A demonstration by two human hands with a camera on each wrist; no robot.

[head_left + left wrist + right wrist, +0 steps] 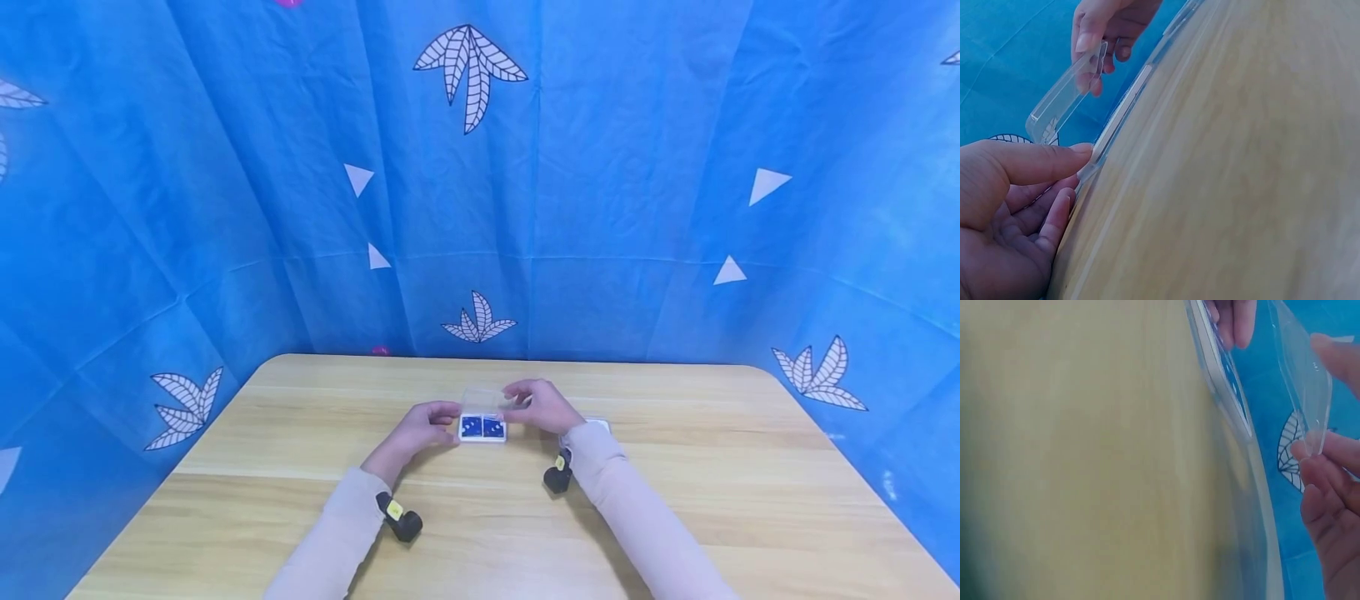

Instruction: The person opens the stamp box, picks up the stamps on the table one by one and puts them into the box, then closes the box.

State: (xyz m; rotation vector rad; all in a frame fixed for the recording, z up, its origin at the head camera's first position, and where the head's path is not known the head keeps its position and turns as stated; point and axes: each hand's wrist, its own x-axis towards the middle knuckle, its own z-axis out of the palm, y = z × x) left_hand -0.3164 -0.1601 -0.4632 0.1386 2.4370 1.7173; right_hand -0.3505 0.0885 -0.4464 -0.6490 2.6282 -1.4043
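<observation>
A shallow case (482, 440) on the table holds two blue-patterned rectangles side by side, like the backs of playing cards. My left hand (422, 429) grips the left end of this case, thumb at the near corner and fingers toward the far one; the left wrist view shows the thumb (1054, 161) right at its edge. Above the case, my right hand (542, 406) pinches a clear plastic lid (1063, 103) between thumb and fingers. The lid (1304, 375) is tilted and raised off the case (1219, 372) in the right wrist view.
A flat, pale-edged item (597, 424) lies on the table just right of my right wrist, partly hidden by the sleeve. The wooden table (337, 392) ends at a blue patterned curtain (600, 167) behind and at both sides.
</observation>
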